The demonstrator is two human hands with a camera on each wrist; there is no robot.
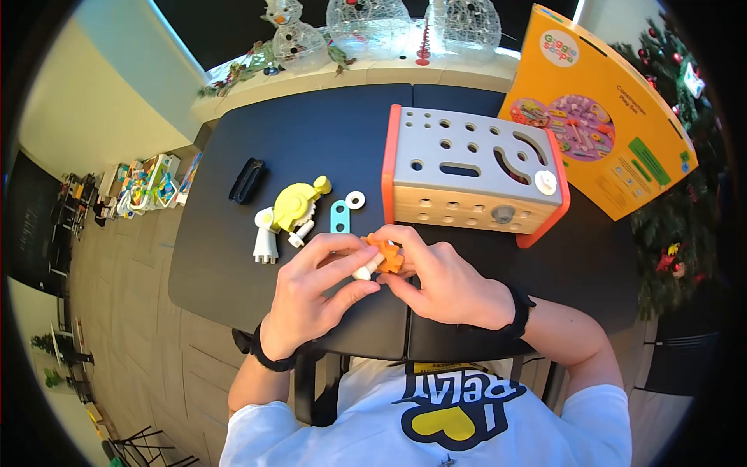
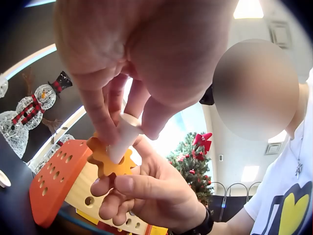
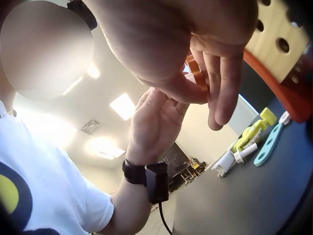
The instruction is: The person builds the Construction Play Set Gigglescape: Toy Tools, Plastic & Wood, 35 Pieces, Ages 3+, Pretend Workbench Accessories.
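In the head view my left hand (image 1: 311, 288) and right hand (image 1: 455, 284) meet above the front of the black table. My right hand holds an orange toy gear (image 1: 391, 259) between thumb and fingers. A white plastic peg (image 2: 126, 134) is pinched by my left thumb and fingers, its end at the middle of the gear. Fingers cover parts of both pieces. Just beyond my left hand lie a teal strip with holes (image 1: 340, 220), a white ring (image 1: 355, 200), a white threaded bolt (image 3: 246, 153), and a yellow toy piece (image 1: 294, 205) beside a white one (image 1: 266, 235).
A toy workbench (image 1: 475, 148) with a grey holed top and red ends stands beyond my right hand. Behind it leans an orange box (image 1: 599, 117). A black tray-like object (image 1: 247, 180) lies at the left. A decorated tree (image 1: 677, 156) stands at the right.
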